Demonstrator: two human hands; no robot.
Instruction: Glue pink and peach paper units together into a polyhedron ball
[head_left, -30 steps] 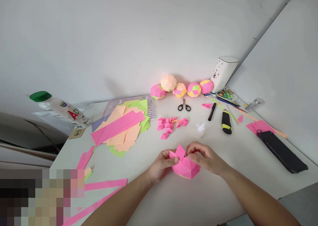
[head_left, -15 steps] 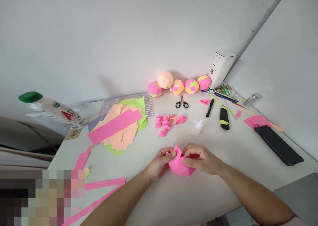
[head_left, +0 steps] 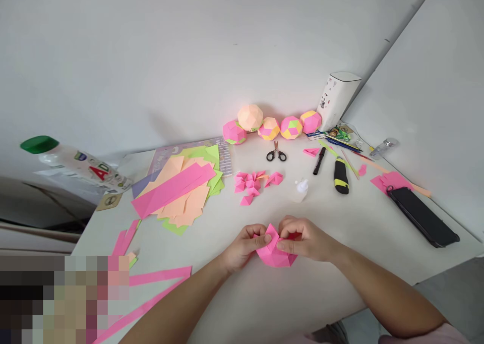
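Both hands on one part: pink paper shape [head_left: 274,257], faceted, held between them above the near part of the table [head_left: 227,308]. Left hand [head_left: 245,244] grips its left side, thumb on the front face beside the pointed flap sticking up; the other fingers are mostly hidden behind the paper. Right hand [head_left: 302,239] pinched narrow at the upper edge on the right, thumb on the near side, fingers curled; can't tell exactly which fold is between the tips. Beyond the hands: cluster of small pink folded pieces [head_left: 252,183], and to its right a small bottle [head_left: 301,190] with a whitish top. Scissors [head_left: 276,155] lie behind those, slightly spread, blades toward the wall. Five paper balls [head_left: 268,128] sit along the wall, pink, peach, yellow and green mixed, next to a white box [head_left: 338,102]. Right side: black pen [head_left: 319,161], black-yellow cutter [head_left: 341,176], black phone [head_left: 423,217] partly over pink paper [head_left: 397,179]. Left side: fanned paper stack [head_left: 189,197] with pink sheets on top, green-capped bottle [head_left: 85,165] further left, long pink strips [head_left: 161,274] near the left forearm.
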